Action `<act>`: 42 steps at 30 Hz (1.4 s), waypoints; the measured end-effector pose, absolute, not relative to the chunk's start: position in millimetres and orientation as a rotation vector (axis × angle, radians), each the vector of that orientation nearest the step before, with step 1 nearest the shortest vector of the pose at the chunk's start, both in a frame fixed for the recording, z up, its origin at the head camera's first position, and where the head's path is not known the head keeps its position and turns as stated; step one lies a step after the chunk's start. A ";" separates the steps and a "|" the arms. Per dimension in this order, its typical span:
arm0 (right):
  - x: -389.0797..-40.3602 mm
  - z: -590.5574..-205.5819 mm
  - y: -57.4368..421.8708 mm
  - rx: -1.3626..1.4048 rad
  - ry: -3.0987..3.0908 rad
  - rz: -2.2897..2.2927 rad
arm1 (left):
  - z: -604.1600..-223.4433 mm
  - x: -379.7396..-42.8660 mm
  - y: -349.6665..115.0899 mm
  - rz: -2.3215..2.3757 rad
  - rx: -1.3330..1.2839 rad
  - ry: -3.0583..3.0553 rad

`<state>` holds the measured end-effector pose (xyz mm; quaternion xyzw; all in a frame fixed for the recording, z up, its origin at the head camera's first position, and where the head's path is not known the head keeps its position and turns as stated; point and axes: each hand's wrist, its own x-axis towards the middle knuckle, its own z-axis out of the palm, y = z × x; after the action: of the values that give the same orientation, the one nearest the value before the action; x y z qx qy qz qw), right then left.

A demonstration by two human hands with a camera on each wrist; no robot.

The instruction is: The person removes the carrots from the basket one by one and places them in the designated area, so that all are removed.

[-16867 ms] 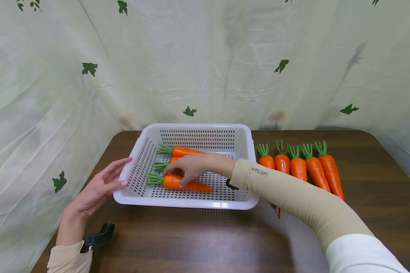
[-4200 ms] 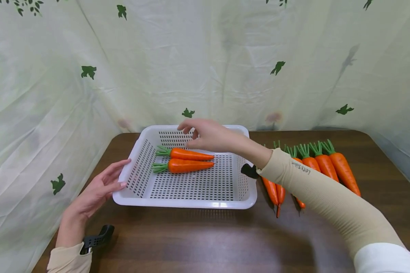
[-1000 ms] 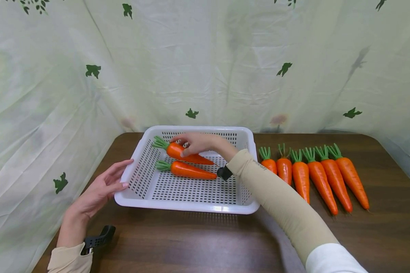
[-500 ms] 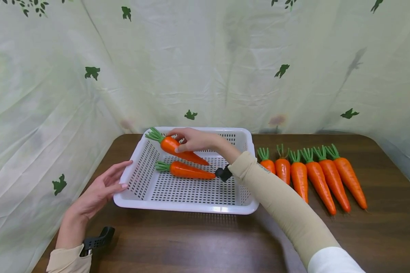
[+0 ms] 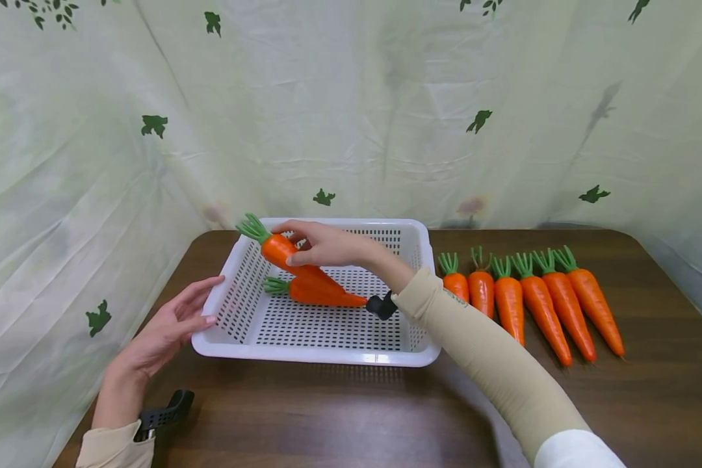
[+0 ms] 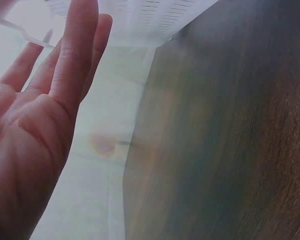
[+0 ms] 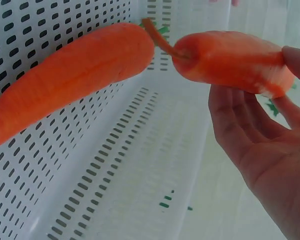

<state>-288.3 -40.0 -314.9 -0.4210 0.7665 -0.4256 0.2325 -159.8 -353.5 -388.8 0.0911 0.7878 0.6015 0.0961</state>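
In the head view my right hand (image 5: 327, 244) holds a carrot (image 5: 277, 252) by its thick end, thumb on one side and fingers on the other. The carrot tilts, green top raised toward the basket's back left and its tip downward. Beneath it another carrot (image 5: 322, 292) lies on the floor of the white perforated basket (image 5: 316, 356), partly covered. The right wrist view shows the gripped carrot (image 7: 230, 60) tip-first, beside the lying one (image 7: 75, 77). My left hand (image 5: 166, 328) touches the basket's left rim with thumb and fingertips; its fingers look nearly straight in the left wrist view.
Several carrots (image 5: 541, 312) lie side by side on the brown table (image 5: 327, 416), right of the basket, green tops toward the back. A pale curtain (image 5: 351, 110) with leaf prints hangs behind the table. The right sleeve (image 5: 485, 344) hides some carrot ends.
Over the last second my right hand lifts the carrot and moves it left, its top rising past the basket's back left rim. Earlier, a third carrot lay in the basket. My left hand stays put.
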 end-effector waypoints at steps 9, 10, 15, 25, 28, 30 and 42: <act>-279.4 -309.2 -38.7 -1.215 2.115 -1.309 | -387.8 -159.5 -353.5 1.788 0.255 2.324; -278.4 -307.9 -37.5 -1.217 2.117 -1.324 | -387.8 -159.4 -353.5 1.790 0.254 2.322; -272.9 -299.5 -30.9 -1.197 2.125 -1.390 | -388.4 -159.9 -354.1 1.795 0.262 2.316; -262.0 -287.0 -19.3 -1.197 2.117 -1.464 | -390.6 -160.3 -355.7 1.810 0.264 2.304; -256.7 -283.2 -15.7 -1.199 2.124 -1.483 | -390.0 -160.3 -355.1 1.809 0.258 2.310; -252.6 -280.4 -13.2 -1.197 2.137 -1.499 | -389.7 -160.1 -354.9 1.806 0.254 2.317; -234.5 -266.7 11.2 -1.104 2.284 -1.644 | -390.5 -160.8 -354.9 1.805 0.255 2.316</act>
<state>-234.5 11.2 -266.7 -0.3645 0.7542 -0.5429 0.0593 -160.8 -354.9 -390.5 0.0861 0.7821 0.6094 0.0971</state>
